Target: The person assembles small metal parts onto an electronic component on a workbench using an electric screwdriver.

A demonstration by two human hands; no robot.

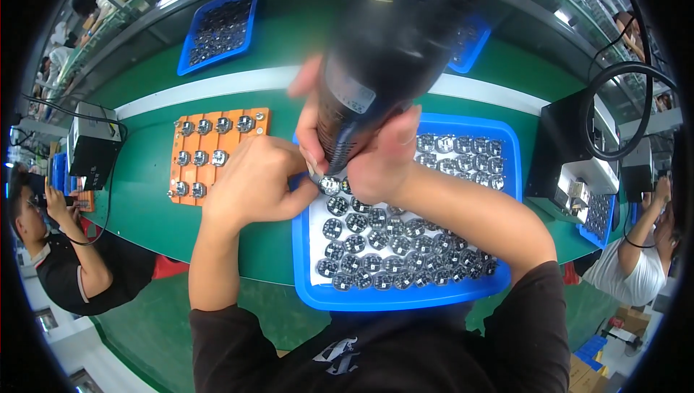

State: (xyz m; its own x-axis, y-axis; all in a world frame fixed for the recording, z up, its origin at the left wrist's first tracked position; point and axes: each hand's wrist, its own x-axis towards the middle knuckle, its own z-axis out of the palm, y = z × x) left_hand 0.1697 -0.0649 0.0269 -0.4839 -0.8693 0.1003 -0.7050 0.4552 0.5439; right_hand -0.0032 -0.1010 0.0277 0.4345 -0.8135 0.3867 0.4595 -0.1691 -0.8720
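Note:
My right hand (383, 158) is wrapped round a large black electric screwdriver (354, 89), which is tilted with its lower end toward the left part of the blue tray (298, 263). My left hand (260, 180) is closed, its fingertips meeting a small round silver-and-black part (330, 186) just under the tool's tip. The bit itself is hidden by my fingers. Rows of similar round parts (376, 240) lie on a white liner in the tray. Left of my left hand, an orange fixture (190, 174) carries several metal-and-black parts in rows.
Two more blue trays stand at the back, one left (182, 60) and one right (473, 53), partly behind the screwdriver. A black box (553, 147) with a looped cable (589, 114) is at the right; another boxed unit (94, 143) is at the left. Other people sit at both sides.

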